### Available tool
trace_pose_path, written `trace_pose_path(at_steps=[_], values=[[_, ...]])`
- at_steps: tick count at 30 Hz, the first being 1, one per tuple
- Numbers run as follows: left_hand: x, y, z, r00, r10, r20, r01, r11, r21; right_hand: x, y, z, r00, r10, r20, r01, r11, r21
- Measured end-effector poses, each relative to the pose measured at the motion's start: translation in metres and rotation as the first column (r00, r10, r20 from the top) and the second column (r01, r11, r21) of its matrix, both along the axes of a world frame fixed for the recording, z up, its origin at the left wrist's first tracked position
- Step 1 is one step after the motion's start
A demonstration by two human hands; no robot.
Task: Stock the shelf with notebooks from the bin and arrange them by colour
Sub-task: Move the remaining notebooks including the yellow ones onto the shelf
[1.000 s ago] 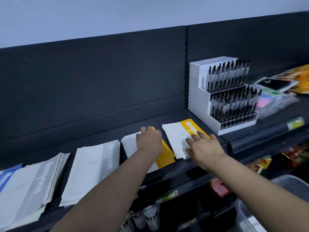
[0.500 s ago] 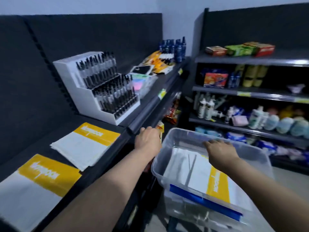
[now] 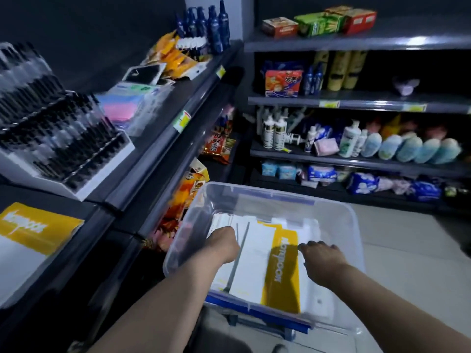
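A clear plastic bin with a blue front rim stands low in the middle. Inside lies a stack of notebooks, the top one white with a yellow band. My left hand reaches into the bin at the stack's left edge, its fingers hidden behind the knuckles. My right hand rests with spread fingers on the right side of the stack, beside the yellow band. On the dark shelf at the left lies another white notebook with a yellow band.
A white pen display stands on the shelf behind the notebook, with sticky notes and snack packs further along. Shelves of bottles and packets fill the right wall. Grey floor shows right of the bin.
The view swung right from the shelf to the bin. Both hands left the yellow notebooks on the shelf and came down into the bin onto the stack.
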State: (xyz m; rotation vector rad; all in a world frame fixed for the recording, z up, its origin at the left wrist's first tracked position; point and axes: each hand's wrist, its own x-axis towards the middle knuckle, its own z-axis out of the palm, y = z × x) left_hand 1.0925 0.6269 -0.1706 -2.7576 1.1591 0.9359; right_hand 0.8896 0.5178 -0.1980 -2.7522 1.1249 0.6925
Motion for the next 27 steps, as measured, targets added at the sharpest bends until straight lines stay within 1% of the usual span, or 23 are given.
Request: trace_pose_path(at_steps=[3,5,8,10,13,18,23,25,27], values=[[-0.001,-0.004,-0.024,0.992,0.091,-0.084,-0.089,0.995,0.033,-0.001,0.002,-0.017,0.999,0.032,-0.040,-0.028,0.995,0.097],[-0.003,-0.007,-0.036,0.984,0.127,-0.125,-0.119,0.991,0.067,-0.001,0.004,-0.027,0.997,0.052,-0.064,-0.041,0.987,0.158],[-0.012,-0.010,-0.046,0.979,0.148,-0.139,-0.135,0.986,0.101,-0.001,0.009,-0.038,0.996,0.045,-0.081,-0.025,0.973,0.230],[-0.017,-0.014,-0.055,0.975,0.179,-0.133,-0.168,0.982,0.091,-0.002,0.011,-0.044,0.996,0.042,-0.076,-0.021,0.965,0.261],[-0.026,-0.020,-0.064,0.958,0.260,-0.122,-0.251,0.964,0.083,-0.006,0.006,-0.046,0.996,0.064,-0.063,-0.044,0.961,0.273],[-0.036,-0.028,-0.068,0.918,0.364,-0.158,-0.357,0.931,0.074,-0.016,0.003,-0.046,0.996,0.073,-0.051,-0.051,0.935,0.351],[-0.042,-0.025,-0.070,0.939,0.319,-0.126,-0.317,0.948,0.036,-0.019,0.006,-0.047,0.994,0.083,-0.067,-0.054,0.933,0.356],[-0.046,-0.022,-0.069,0.937,0.304,-0.175,-0.311,0.950,-0.015,-0.018,0.006,-0.046,0.995,0.063,-0.072,-0.032,0.929,0.369],[-0.045,-0.017,-0.061,0.940,0.287,-0.184,-0.307,0.947,-0.090,-0.015,0.007,-0.044,0.998,0.015,-0.055,0.007,0.928,0.373]])
